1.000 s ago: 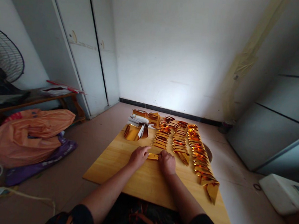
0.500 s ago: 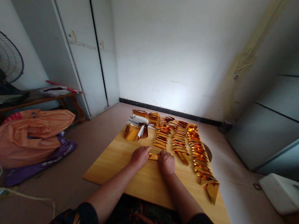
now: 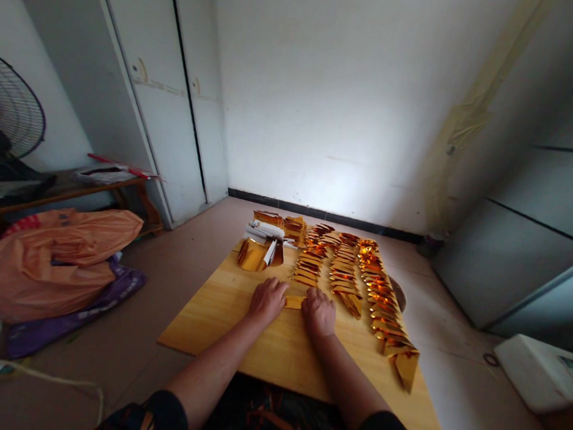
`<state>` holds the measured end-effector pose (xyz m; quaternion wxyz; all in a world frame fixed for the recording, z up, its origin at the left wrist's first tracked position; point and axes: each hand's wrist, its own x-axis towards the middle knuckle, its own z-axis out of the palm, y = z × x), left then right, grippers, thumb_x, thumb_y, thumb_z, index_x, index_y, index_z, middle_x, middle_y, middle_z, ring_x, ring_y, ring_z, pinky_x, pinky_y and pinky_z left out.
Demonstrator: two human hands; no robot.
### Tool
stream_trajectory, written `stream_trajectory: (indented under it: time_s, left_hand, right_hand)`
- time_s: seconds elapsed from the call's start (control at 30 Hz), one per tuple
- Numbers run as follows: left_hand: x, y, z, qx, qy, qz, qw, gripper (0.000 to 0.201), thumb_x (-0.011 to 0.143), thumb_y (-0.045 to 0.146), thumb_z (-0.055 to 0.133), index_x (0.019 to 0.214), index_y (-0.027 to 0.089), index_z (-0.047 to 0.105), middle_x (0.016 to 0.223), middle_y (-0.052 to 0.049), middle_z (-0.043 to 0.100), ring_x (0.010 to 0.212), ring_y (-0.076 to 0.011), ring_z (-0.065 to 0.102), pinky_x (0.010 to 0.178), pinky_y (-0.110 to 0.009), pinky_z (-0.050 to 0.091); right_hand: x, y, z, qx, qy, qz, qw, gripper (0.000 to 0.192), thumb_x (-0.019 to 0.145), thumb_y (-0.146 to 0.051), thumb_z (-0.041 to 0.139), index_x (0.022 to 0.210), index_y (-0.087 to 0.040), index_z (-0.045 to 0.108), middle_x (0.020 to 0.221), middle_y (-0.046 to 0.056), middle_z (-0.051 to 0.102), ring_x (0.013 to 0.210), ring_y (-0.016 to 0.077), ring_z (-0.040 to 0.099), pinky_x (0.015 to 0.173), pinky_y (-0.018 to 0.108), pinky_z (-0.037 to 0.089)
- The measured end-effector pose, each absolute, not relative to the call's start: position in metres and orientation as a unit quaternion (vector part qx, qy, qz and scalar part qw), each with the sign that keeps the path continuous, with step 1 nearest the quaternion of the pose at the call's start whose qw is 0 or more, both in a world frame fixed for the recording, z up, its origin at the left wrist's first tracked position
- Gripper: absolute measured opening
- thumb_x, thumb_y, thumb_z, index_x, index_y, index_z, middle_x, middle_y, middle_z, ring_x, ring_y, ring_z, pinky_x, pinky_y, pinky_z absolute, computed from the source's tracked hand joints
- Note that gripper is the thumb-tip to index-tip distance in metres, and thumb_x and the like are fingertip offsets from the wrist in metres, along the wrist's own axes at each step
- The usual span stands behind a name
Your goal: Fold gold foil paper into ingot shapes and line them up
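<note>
Both hands lay low on the wooden board (image 3: 237,318), which sat on the floor rather than on any bench. The left hand (image 3: 267,300) and right hand (image 3: 319,311) pressed down on either end of a small gold foil piece (image 3: 293,301), which lay flat near the middle of the board, just this side of the folded rows. Fingers of both hands were curled over and bearing on the foil; whether they pinched it or only pressed it flat could not be told. Beyond the foil piece ran three rows of folded gold pieces (image 3: 346,277), overlapping like shingles, the rightmost reaching toward the board's right edge. A loose stack of foil sheets (image 3: 258,253) stood at the board's far left corner. Risks, as judged: the thin foil could tear or crease crooked if the hands pushed unevenly; a slip of the right hand toward the nearest row could knock the folded pieces out of line.
</note>
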<state>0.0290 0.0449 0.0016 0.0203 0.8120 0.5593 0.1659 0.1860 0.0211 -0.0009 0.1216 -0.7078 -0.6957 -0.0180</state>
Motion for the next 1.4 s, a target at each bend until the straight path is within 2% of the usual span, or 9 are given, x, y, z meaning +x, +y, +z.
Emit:
stream_trajectory:
  time_s: [0.07,0.17,0.4,0.5,0.63,0.8,1.0,1.23,1.4]
  left_hand:
    - [0.03,0.043,0.004,0.823,0.545,0.158,0.007,0.014,0.085,0.02,0.052,0.093,0.021,0.064,0.097,-0.008,0.059,0.099,-0.0227,0.052,0.085,-0.034,0.04]
    - [0.031,0.045,0.005,0.843,0.521,0.131,0.016,0.018,0.087,0.017,0.047,0.083,0.02,0.064,0.09,-0.008,0.06,0.091,-0.0211,0.054,0.081,-0.033,0.041]
    - [0.025,0.048,0.0,0.855,0.497,0.141,0.05,0.021,0.086,0.013,0.046,0.082,0.019,0.066,0.086,-0.005,0.063,0.083,-0.0171,0.057,0.075,-0.028,0.042]
    - [0.022,0.043,0.0,0.864,0.483,0.142,0.022,0.022,0.088,0.017,0.046,0.083,0.019,0.067,0.087,-0.006,0.062,0.085,-0.0187,0.056,0.077,-0.03,0.041]
    - [0.021,0.036,0.001,0.864,0.485,0.134,0.0,0.024,0.09,0.023,0.045,0.089,0.021,0.068,0.089,-0.007,0.062,0.088,-0.0211,0.055,0.077,-0.033,0.04]
    - [0.02,0.033,0.002,0.857,0.494,0.144,0.021,0.025,0.091,0.026,0.044,0.097,0.022,0.068,0.092,-0.008,0.061,0.092,-0.0226,0.053,0.078,-0.035,0.039]
    - [0.018,0.032,0.002,0.85,0.502,0.152,0.038,0.022,0.09,0.027,0.048,0.099,0.023,0.068,0.094,-0.007,0.061,0.094,-0.0222,0.053,0.079,-0.035,0.037]
    - [0.017,0.034,-0.002,0.833,0.523,0.17,0.065,0.02,0.087,0.026,0.054,0.1,0.027,0.069,0.098,-0.005,0.063,0.098,-0.0214,0.053,0.079,-0.034,0.036]
    - [0.013,0.037,-0.004,0.832,0.524,0.164,0.083,0.022,0.086,0.025,0.054,0.103,0.029,0.068,0.101,-0.005,0.063,0.101,-0.0208,0.051,0.082,-0.035,0.035]
  right_hand:
    - [0.186,0.022,0.0,-0.689,-0.714,-0.017,0.122,0.014,0.089,-0.021,0.047,0.095,-0.02,0.06,0.098,0.006,0.063,0.092,0.0181,0.057,0.073,0.027,0.036]
    - [0.188,0.025,0.001,-0.664,-0.739,0.006,0.115,0.016,0.088,-0.019,0.046,0.09,-0.02,0.062,0.095,0.005,0.063,0.088,0.0153,0.057,0.071,0.024,0.036]
    - [0.188,0.03,0.01,-0.686,-0.717,0.067,0.107,0.017,0.085,-0.019,0.047,0.09,-0.021,0.063,0.093,0.003,0.066,0.081,0.0134,0.06,0.067,0.023,0.035]
    - [0.185,0.024,0.013,-0.696,-0.706,0.066,0.111,0.015,0.084,-0.031,0.053,0.089,-0.021,0.062,0.097,0.005,0.064,0.089,0.0165,0.059,0.073,0.026,0.035]
    - [0.181,0.017,0.015,-0.705,-0.697,0.065,0.109,0.026,0.08,-0.046,0.056,0.087,-0.022,0.06,0.098,0.005,0.062,0.094,0.0207,0.057,0.076,0.031,0.035]
    - [0.171,0.015,0.02,-0.734,-0.669,0.058,0.102,0.035,0.076,-0.053,0.059,0.091,-0.022,0.059,0.102,0.008,0.061,0.097,0.0252,0.055,0.079,0.036,0.035]
    - [0.168,0.016,0.025,-0.75,-0.647,0.089,0.107,0.033,0.072,-0.048,0.063,0.092,-0.022,0.059,0.102,0.008,0.061,0.098,0.0248,0.055,0.079,0.036,0.036]
    - [0.181,0.02,0.025,-0.746,-0.638,0.15,0.119,0.016,0.071,-0.03,0.059,0.086,-0.024,0.062,0.097,0.003,0.064,0.095,0.021,0.057,0.075,0.031,0.037]
    - [0.19,0.027,0.018,-0.742,-0.637,0.171,0.116,0.022,0.072,-0.019,0.054,0.089,-0.027,0.065,0.099,0.001,0.066,0.094,0.0186,0.06,0.071,0.028,0.037]
